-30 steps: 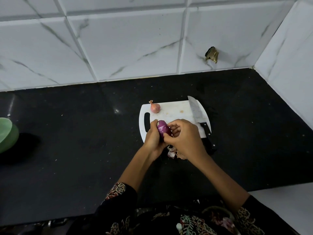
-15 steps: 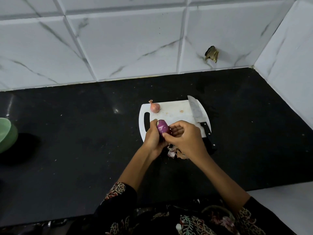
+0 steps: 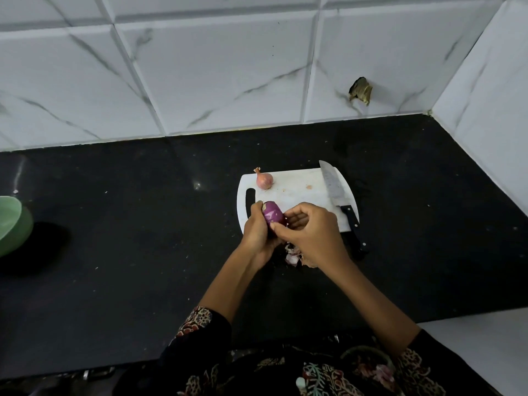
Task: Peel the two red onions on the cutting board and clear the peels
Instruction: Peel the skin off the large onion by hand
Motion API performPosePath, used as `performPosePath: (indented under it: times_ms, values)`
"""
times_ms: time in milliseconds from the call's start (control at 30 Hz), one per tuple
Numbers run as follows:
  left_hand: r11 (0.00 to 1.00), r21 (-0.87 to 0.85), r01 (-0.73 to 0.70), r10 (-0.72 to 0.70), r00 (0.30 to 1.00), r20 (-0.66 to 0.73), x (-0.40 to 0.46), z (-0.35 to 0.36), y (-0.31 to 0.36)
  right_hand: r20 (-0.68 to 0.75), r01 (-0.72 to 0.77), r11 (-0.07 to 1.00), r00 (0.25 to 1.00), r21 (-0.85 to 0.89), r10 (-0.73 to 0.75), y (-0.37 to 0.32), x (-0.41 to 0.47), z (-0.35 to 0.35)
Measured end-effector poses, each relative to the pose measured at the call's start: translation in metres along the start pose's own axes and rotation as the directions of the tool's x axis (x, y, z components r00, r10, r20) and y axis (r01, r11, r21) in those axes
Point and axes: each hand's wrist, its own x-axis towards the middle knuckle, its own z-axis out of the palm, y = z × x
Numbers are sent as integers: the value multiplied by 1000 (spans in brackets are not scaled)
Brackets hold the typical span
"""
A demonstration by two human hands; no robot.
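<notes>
A small, glossy purple peeled red onion (image 3: 273, 214) is held just above the near left part of the white plastic cutting board (image 3: 297, 187), gripped between both hands. A second small red onion, still in its dry pinkish-brown skin (image 3: 264, 180), lies on the board's far left corner, its stem tip pointed up and left. A heap of pale and purple onion peels (image 3: 293, 254) is seen on the black desk just before the board's near edge.

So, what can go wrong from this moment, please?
1. The knife lies on the board close behind the right hand, its handle overhanging the edge; a careless reach could knock it or meet the blade.
2. Peels are piling on the dark counter, off the board, where small bits are easily missed.
3. The peeled onion, gripped with the left hand, may slip.
</notes>
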Motion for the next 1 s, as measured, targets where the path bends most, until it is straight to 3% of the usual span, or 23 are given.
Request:
performPosePath:
  times_ms: [267, 433, 633, 867, 933, 1000]
  values:
    - [999, -24, 31, -32, 999, -5, -4, -1, 0, 35, -7, 1000, 999, -15, 8, 1, 3, -3]
    - [990, -103, 95, -97, 995, -11, -7, 0, 1, 14, -19, 998, 1000, 67, 18, 6, 6, -6]
    - [892, -328, 311, -236, 939, 249, -6, -11, 3, -48, -101, 981, 993, 166, 110, 24, 10, -11]
    - [800, -438, 411, -274, 899, 343, -5, -19, 3, -221, -58, 998, 974, 9, 58, 37, 10, -12]
    - [813, -424, 401, -260, 899, 352, -6, -19, 4, -183, -64, 997, 982, -50, 54, 44, 12, -11]
    - [847, -390, 360, -224, 909, 353, -7, -18, 4, -47, -55, 977, 998, -204, 47, 50, 13, -10]
